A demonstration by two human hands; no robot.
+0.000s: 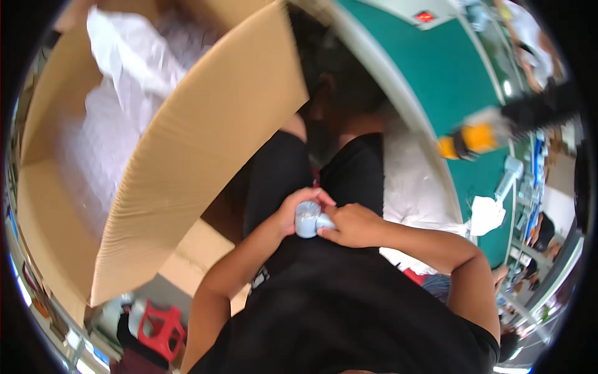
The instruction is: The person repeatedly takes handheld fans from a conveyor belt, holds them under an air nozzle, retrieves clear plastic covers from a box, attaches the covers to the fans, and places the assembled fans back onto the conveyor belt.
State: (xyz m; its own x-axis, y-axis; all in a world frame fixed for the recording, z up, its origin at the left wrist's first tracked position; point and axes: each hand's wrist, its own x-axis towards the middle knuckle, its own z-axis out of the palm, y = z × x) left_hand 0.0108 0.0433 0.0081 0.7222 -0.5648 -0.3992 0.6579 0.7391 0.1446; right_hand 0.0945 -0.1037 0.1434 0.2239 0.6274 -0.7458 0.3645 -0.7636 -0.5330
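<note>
Over my lap, both hands close on a pale blue plastic piece point(307, 220) with a round, cup-like head and a stem at its right side. My left hand point(290, 209) curls around the head from the left and behind. From the right, my right hand point(355, 224) grips the stem between thumb and fingers, which hide most of it. What kind of thing it is, I cannot make out.
A large open cardboard box point(205, 118) holding white plastic bags point(134, 56) stands at my left. On the right is a green-topped table point(436, 68) with a similar pale blue piece point(509, 177). A yellow-and-black tool point(474, 138) hangs above it. A red stool point(161, 329) stands behind left.
</note>
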